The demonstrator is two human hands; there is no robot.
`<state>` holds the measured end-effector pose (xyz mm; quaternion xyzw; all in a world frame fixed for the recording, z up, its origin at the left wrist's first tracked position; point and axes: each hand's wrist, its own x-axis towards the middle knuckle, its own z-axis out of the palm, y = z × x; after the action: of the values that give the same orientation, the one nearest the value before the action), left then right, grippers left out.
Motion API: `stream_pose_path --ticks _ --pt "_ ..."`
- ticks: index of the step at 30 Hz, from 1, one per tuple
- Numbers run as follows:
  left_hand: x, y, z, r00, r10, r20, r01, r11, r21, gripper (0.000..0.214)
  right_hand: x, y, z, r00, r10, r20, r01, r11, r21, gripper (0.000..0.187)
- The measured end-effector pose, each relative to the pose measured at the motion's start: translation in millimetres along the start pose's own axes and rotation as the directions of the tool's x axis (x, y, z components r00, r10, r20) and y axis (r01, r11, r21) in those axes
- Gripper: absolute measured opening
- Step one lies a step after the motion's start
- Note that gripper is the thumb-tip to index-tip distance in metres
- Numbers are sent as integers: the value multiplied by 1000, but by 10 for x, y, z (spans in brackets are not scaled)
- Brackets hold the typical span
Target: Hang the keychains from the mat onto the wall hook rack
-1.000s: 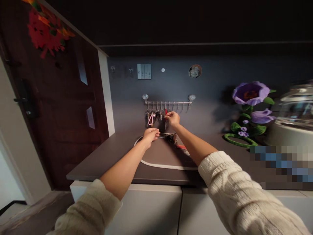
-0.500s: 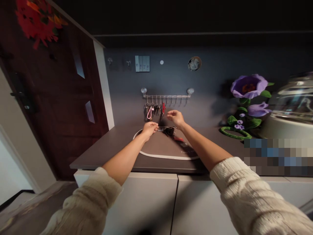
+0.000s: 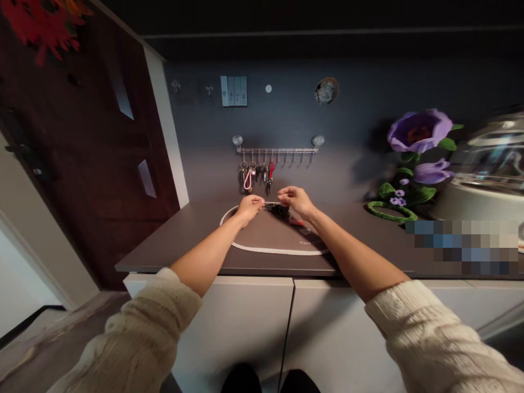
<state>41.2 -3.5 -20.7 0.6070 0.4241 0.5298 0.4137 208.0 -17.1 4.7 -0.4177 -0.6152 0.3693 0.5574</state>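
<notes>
Over the mat, my left hand (image 3: pixel 249 208) is closed in a pinch on one end of a bunch of keys (image 3: pixel 279 210). The bunch is dark with metal parts, and a red piece (image 3: pixel 295 222) lies at its right end. Just right of it, my right hand (image 3: pixel 298 200) has its thumb and fingertips drawn together above the keys; whatever is between them is too small to make out. Behind both hands, a clear hook rail (image 3: pixel 278 150) on the wall carries several keys, one with a pink loop (image 3: pixel 248 179) and one with a red strap (image 3: pixel 271 170).
A brown mat with a pale rim (image 3: pixel 270 251) lies on the dark counter (image 3: pixel 164 240). To the right stand purple flowers (image 3: pixel 421 131) and a large glass-and-white appliance (image 3: pixel 462 199). A dark red door (image 3: pixel 102 164) is at left. White cupboards (image 3: pixel 229 327) are below.
The view has tipped slightly downward, so the wall and counter sit higher. My right hand has come lower and closer to the keys and my left hand. The left keeps its pinch.
</notes>
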Motion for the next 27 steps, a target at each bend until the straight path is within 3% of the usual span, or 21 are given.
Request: stream_pose_path --ticks 6,10,17,23,27 --pt "0 -52 26 997 59 49 -63 995 71 7 -118 55 -79 999 19 31 -15 992 -122 7" --pt "24 -95 26 990 123 67 -136 960 244 12 -100 120 -83 999 28 17 -24 985 -170 6" --pt "175 -104 91 949 259 178 -311 694 649 20 -55 184 -49 1000 -19 -9 14 928 -372 7" --pt "298 15 180 945 240 222 -314 475 822 23 -99 162 -53 998 -65 5 58 847 -529 8" --pt "310 -27 199 941 207 267 -331 405 852 22 -90 164 -64 995 -96 3 79 802 -592 8"
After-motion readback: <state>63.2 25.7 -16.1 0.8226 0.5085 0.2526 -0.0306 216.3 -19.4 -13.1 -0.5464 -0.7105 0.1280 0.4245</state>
